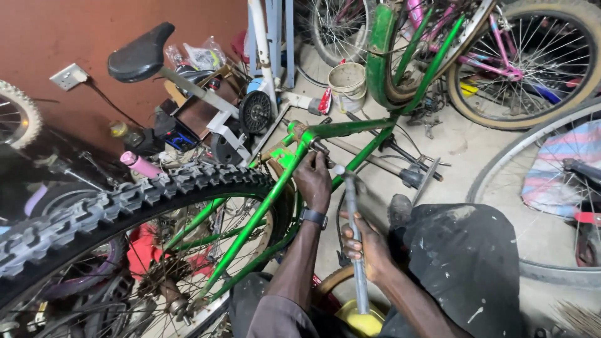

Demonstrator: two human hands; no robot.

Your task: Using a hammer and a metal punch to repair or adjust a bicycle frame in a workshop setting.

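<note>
A green bicycle frame (350, 128) lies upside down in front of me, its knobby rear tyre (125, 200) at the lower left. My left hand (313, 180), with a dark watch at the wrist, grips the frame where the tubes meet. My right hand (366, 247) is closed around the shaft of a grey metal hammer (352, 206) with a yellow grip end. The hammer's head is raised next to my left hand, close to the frame joint.
A black saddle (141, 53) on a pale frame stands at the back left beside a red wall. A white bucket (347, 84) sits on the concrete floor. More bicycles and wheels (526, 62) crowd the right. A floor pump (400, 169) lies behind the frame.
</note>
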